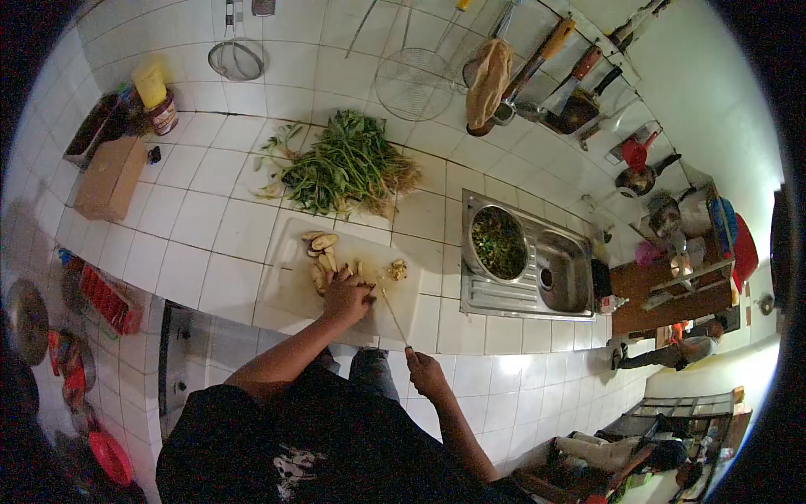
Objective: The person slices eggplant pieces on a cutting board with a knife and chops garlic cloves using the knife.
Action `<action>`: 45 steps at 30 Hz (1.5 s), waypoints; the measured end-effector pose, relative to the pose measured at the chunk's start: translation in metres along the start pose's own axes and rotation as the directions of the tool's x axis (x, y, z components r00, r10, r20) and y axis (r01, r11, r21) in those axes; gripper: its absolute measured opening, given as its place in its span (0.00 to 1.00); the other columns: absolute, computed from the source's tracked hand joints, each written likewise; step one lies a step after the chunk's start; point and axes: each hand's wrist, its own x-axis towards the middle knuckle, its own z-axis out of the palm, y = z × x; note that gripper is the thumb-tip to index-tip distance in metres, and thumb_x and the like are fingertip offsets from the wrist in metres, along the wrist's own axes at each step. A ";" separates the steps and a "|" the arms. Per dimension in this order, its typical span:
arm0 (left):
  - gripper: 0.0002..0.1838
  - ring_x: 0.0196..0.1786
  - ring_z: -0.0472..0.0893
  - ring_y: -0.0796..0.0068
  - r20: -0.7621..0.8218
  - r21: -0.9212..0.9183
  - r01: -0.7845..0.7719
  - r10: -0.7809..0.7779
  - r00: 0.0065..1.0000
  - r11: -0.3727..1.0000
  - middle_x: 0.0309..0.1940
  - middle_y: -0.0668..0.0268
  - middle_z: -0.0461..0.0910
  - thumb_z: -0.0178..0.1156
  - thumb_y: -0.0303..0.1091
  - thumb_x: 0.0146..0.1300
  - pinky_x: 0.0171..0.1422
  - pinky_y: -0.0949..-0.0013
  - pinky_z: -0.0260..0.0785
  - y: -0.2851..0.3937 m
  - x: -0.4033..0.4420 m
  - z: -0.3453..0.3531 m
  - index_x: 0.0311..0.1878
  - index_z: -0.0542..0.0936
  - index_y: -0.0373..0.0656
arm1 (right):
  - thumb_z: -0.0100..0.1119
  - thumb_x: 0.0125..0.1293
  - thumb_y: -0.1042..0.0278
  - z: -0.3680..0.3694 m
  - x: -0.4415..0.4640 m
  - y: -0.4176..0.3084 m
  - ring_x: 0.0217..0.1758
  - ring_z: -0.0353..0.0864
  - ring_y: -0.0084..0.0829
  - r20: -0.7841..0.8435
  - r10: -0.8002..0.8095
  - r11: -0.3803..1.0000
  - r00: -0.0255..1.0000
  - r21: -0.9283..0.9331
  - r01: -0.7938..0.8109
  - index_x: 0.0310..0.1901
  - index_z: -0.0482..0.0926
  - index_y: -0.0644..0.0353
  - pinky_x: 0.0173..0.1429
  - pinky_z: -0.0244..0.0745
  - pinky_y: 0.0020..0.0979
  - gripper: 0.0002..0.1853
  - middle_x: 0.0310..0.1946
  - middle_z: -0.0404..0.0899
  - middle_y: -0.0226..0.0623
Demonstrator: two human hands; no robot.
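Note:
My right hand (429,375) is wrapped round the handle of a kitchen knife (393,315). The blade lies over the white cutting board (290,307), its tip pointing away from me. On the board, my left hand (348,300) has its fingers bent down just left of the blade. What is under those fingertips is hidden. Pale slices with dark skin (321,244) are heaped beyond and left of this hand. Small yellowish pieces (397,270) sit on the board's right side, past the knife tip.
Leafy greens (344,164) are piled behind the board. To the right, a steel sink (558,281) has a bowl of chopped greens (499,242) on its drainboard. A cardboard box (111,179) stands at the left. Strainers and pans hang on the wall. Other people (684,347) are farther right.

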 end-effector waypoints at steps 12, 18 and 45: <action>0.09 0.56 0.70 0.66 -0.038 -0.129 -0.054 0.050 0.998 0.990 0.47 0.77 0.78 0.71 0.44 0.47 0.62 0.47 0.54 -0.015 -0.035 -0.018 0.31 0.87 0.55 | 0.40 0.75 0.44 0.007 0.026 0.002 0.47 0.76 0.65 -0.152 -0.061 0.996 0.986 -0.076 0.050 0.38 0.79 0.67 0.51 0.71 0.55 0.30 0.36 0.79 0.64; 0.14 0.55 0.71 0.64 -0.135 -0.136 -0.005 -0.013 0.991 0.991 0.45 0.74 0.78 0.73 0.50 0.46 0.59 0.47 0.57 -0.005 -0.016 -0.010 0.33 0.86 0.55 | 0.48 0.71 0.43 -0.013 0.032 -0.006 0.42 0.80 0.61 -0.258 0.067 0.988 0.964 -0.118 -0.100 0.41 0.80 0.63 0.45 0.74 0.54 0.26 0.34 0.81 0.59; 0.23 0.55 0.71 0.56 -0.158 -0.237 0.160 -0.200 0.967 0.958 0.46 0.62 0.72 0.74 0.49 0.48 0.55 0.47 0.60 -0.019 0.070 0.006 0.46 0.78 0.56 | 0.49 0.70 0.40 0.005 0.015 -0.007 0.43 0.82 0.57 -0.186 0.198 0.976 0.962 -0.050 -0.211 0.45 0.78 0.59 0.47 0.75 0.54 0.25 0.35 0.83 0.54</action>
